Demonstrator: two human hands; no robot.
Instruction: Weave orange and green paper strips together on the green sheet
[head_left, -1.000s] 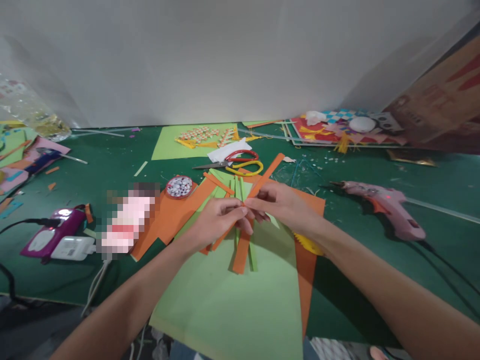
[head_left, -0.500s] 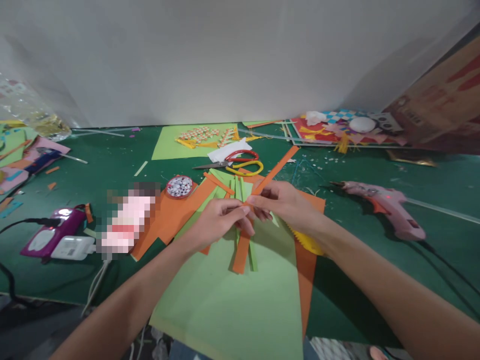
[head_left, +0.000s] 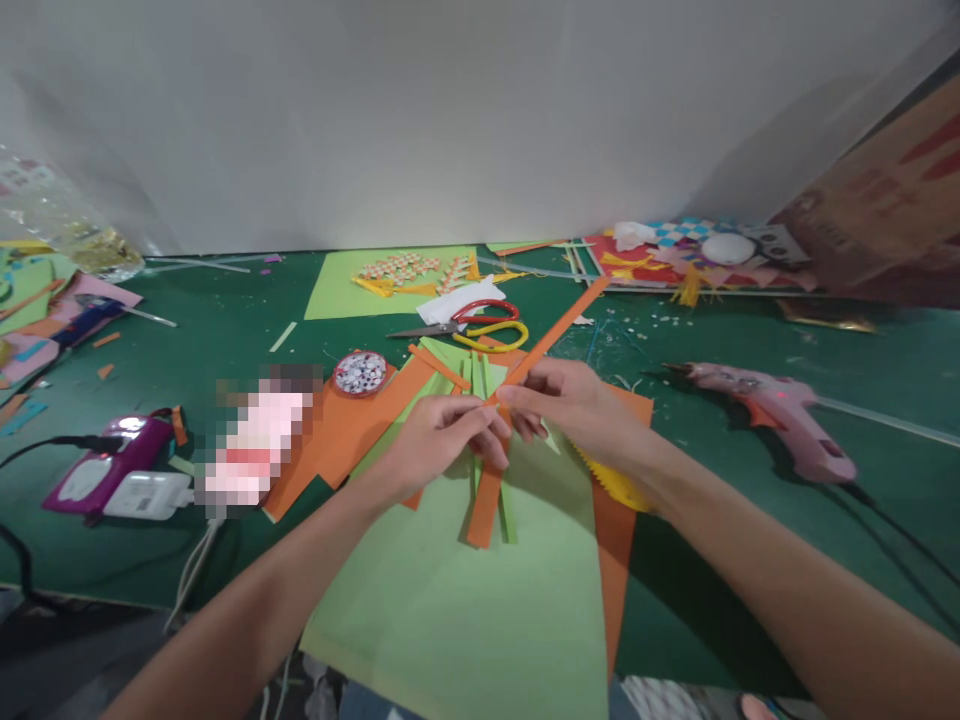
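Note:
Both my hands meet over a light green paper sheet (head_left: 480, 600). My right hand (head_left: 566, 400) pinches an orange paper strip (head_left: 559, 335) whose free end points up and to the right. Fingertips of my left hand (head_left: 450, 435) are closed on the strip's near end, touching the right fingertips; the exact fold there is hidden. Below the fingers lies a wider orange paper piece (head_left: 486, 510); I cannot tell if it joins the held strip. Narrow green strips (head_left: 508, 515) lie beside it and run under the hands.
Scissors (head_left: 491, 335) with red and yellow handles lie beyond the hands. A round container of googly eyes (head_left: 361, 373) sits to the left, near a blurred pink item (head_left: 259, 440) and a purple device (head_left: 112, 460). A pink glue gun (head_left: 780, 415) with a cord rests at right.
The free end of the orange strip has shifted slightly up and to the right. Both hands keep their pinch almost in place.

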